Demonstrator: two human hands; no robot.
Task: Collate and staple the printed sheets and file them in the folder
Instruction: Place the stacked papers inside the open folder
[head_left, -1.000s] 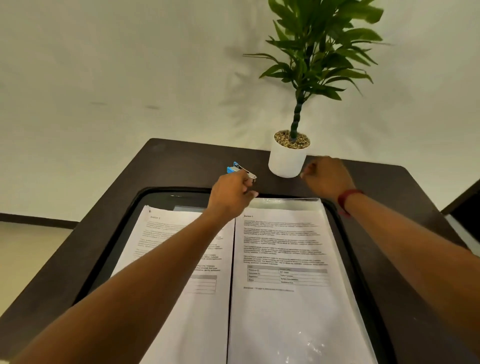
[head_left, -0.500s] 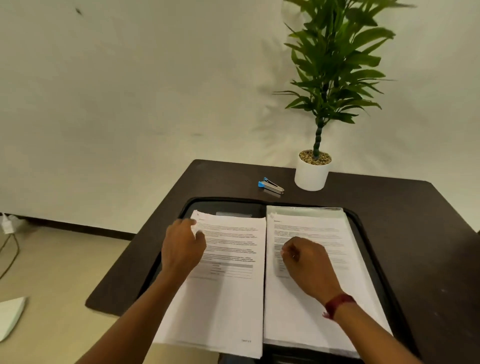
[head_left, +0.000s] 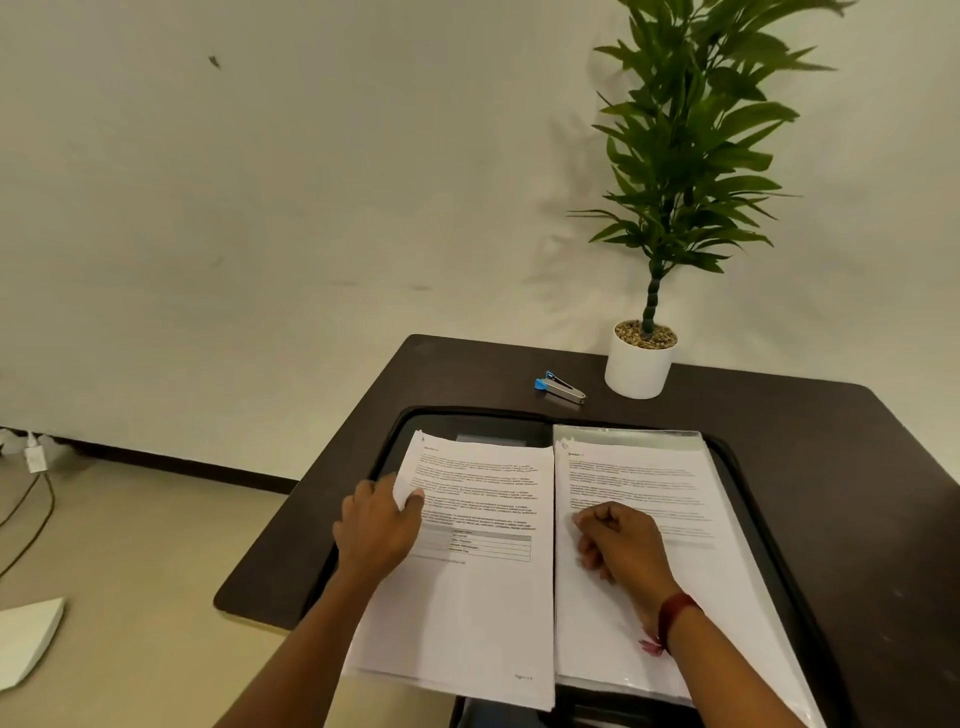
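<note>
A black folder lies open on the dark table. On its left half rests a stack of printed sheets. On its right half a printed sheet sits inside a clear sleeve. My left hand pinches the left edge of the left stack, thumb on top and fingers under the lifted edge. Curled into a loose fist, my right hand rests on the sleeved page and holds nothing. A small blue and silver stapler lies on the table beyond the folder, apart from both hands.
A white pot with a tall green plant stands at the table's back, right of the stapler. The table ends at a wall behind. Left of it is bare floor with a cable and a white object.
My left hand has let go of the stapler, which now lies on the table, and has come back to the left stack's edge. My right hand drew back onto the sleeved page.
</note>
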